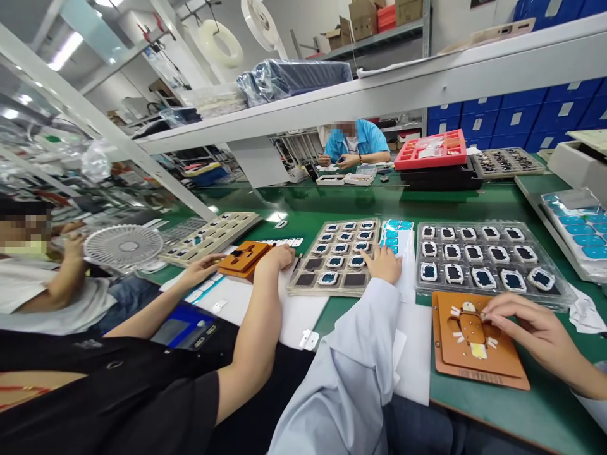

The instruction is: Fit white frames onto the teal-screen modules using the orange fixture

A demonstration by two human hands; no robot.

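My left hand (383, 264) reaches forward with its fingers spread, at the right edge of a beige tray (315, 264) that holds dark square parts in white frames. Some of that tray's compartments show no white frame. My right hand (526, 322) is at the right of an orange fixture plate (446, 354), thumb and fingers pinched over the recess at its middle. What the fingertips hold, if anything, is too small to make out. White tabs and a yellow-white piece (478, 350) lie on the fixture. Behind it sits a clear tray (462, 292) with several white-framed parts.
At my left, a person in a black top works with both hands at another orange fixture (244, 260). Blue-film sheets (581, 221) lie far right. A red tray (431, 151), a white shelf beam (308, 107) and a fan (124, 248) stand around the green table (341, 316).
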